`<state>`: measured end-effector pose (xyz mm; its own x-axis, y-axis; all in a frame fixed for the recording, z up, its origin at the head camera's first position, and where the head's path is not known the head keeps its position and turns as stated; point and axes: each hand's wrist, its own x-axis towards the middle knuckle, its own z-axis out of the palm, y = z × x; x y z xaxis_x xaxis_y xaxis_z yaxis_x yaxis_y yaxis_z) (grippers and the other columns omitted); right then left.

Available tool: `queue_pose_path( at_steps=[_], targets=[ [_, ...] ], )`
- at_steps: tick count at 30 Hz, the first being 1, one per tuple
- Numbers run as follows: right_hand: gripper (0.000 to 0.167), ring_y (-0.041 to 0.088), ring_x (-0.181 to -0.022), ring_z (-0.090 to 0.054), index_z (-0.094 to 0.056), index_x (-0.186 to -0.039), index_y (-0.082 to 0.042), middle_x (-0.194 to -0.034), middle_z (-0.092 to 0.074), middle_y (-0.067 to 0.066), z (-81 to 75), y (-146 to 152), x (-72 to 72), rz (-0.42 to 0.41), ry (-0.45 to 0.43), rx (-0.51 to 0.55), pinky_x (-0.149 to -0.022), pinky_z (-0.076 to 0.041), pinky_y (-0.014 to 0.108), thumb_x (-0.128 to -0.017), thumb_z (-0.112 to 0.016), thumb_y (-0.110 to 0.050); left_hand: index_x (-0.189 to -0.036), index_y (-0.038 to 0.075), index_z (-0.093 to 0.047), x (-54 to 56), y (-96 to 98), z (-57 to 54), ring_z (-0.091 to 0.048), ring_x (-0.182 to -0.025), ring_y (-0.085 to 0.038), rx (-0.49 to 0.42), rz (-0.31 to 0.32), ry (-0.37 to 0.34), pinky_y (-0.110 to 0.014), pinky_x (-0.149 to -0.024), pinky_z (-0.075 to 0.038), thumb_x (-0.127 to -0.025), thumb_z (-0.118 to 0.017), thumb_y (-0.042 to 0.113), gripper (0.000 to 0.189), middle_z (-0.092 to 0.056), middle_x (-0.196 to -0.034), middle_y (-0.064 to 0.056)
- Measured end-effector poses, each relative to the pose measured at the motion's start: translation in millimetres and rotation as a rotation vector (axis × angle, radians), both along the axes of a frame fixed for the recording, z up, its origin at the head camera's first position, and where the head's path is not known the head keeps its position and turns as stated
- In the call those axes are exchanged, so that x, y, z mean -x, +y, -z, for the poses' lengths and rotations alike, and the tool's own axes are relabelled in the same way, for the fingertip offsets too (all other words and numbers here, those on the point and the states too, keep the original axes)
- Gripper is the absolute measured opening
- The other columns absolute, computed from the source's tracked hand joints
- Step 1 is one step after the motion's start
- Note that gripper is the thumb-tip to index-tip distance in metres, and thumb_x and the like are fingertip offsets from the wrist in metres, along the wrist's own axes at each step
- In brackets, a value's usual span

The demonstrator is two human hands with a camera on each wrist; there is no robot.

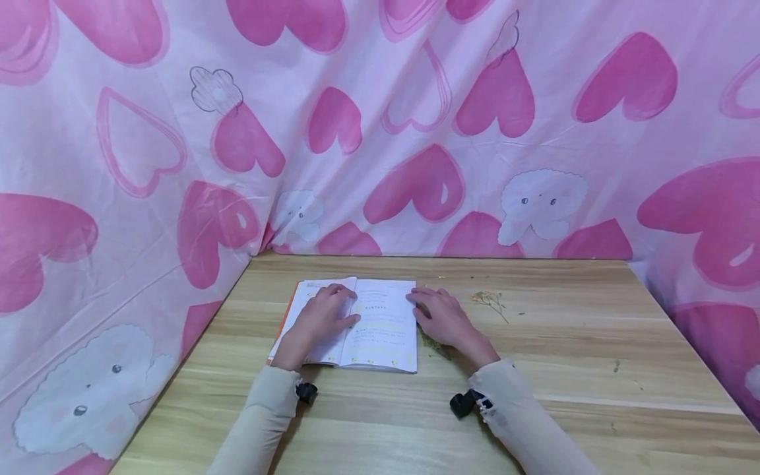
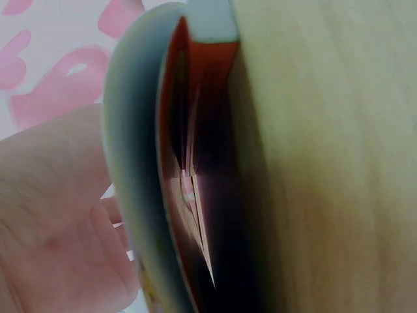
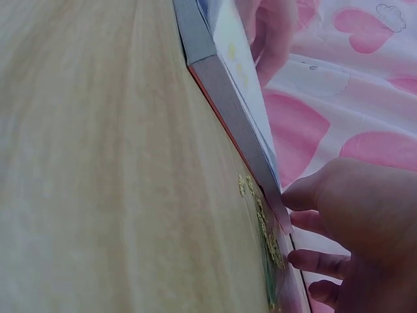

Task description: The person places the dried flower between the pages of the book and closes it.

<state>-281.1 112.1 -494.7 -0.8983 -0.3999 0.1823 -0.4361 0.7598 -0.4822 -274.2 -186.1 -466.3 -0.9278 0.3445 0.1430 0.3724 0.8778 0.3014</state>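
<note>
An open book with an orange cover lies on the table, its printed pages facing up. My left hand rests on the left page, fingers extended toward the spine. In the left wrist view that hand is partly hidden behind the curved pages. At the book's right edge is my right hand, with its fingertips touching the upper part of the page edge. The right wrist view shows its thumb against the page block and the other fingers spread loosely. Small yellow dried flowers lie beside the book, near this hand.
A sprig with orange blossoms lies on the wooden table to the right. Small plant bits are scattered farther right. A pink heart-patterned cloth hangs behind the table and along its sides.
</note>
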Motion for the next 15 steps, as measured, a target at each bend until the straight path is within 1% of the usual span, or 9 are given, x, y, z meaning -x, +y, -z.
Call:
queue_pose_path(
  at_steps=[3,8,11,15],
  targets=[
    [0.041,0.038,-0.142,-0.056,-0.067,-0.148,-0.012,-0.160,-0.059,0.012,-0.8,-0.3,-0.5,0.005,0.006,-0.010,-0.113,-0.046,0.062,-0.108,-0.065,-0.021,-0.134,0.012,-0.071,-0.5,0.7,2.8,-0.060,-0.136,-0.039,0.007,-0.013,0.001,-0.061,-0.105,-0.054,-0.096,-0.083,0.034,0.045,-0.064,-0.146,-0.015],
    [0.041,0.038,-0.140,-0.057,-0.067,-0.147,-0.011,-0.158,-0.061,0.012,-1.1,-1.0,0.5,0.014,0.017,-0.001,-0.114,-0.046,0.060,-0.108,-0.066,-0.021,-0.135,0.013,-0.070,-1.4,1.0,0.9,-0.059,-0.138,-0.039,0.003,-0.026,-0.020,-0.063,-0.107,-0.053,-0.097,-0.083,0.035,0.046,-0.063,-0.148,-0.016],
    [0.040,0.038,-0.140,-0.059,-0.068,-0.145,-0.008,-0.153,-0.065,0.014,-0.4,-1.3,2.6,0.026,0.041,0.029,-0.117,-0.046,0.059,-0.107,-0.067,-0.017,-0.136,0.014,-0.070,-1.6,1.4,0.6,-0.058,-0.140,-0.038,0.003,-0.038,-0.043,-0.062,-0.109,-0.052,-0.097,-0.082,0.036,0.046,-0.063,-0.149,-0.015],
    [0.035,0.036,-0.135,-0.064,-0.072,-0.139,-0.006,-0.143,-0.072,0.014,-1.1,1.9,4.6,0.073,0.078,0.079,-0.116,-0.050,0.055,-0.106,-0.067,-0.014,-0.137,0.015,-0.069,-1.3,3.1,3.0,-0.057,-0.141,-0.037,-0.012,-0.040,-0.070,-0.062,-0.113,-0.050,-0.099,-0.081,0.036,0.045,-0.062,-0.150,-0.014]
  ],
)
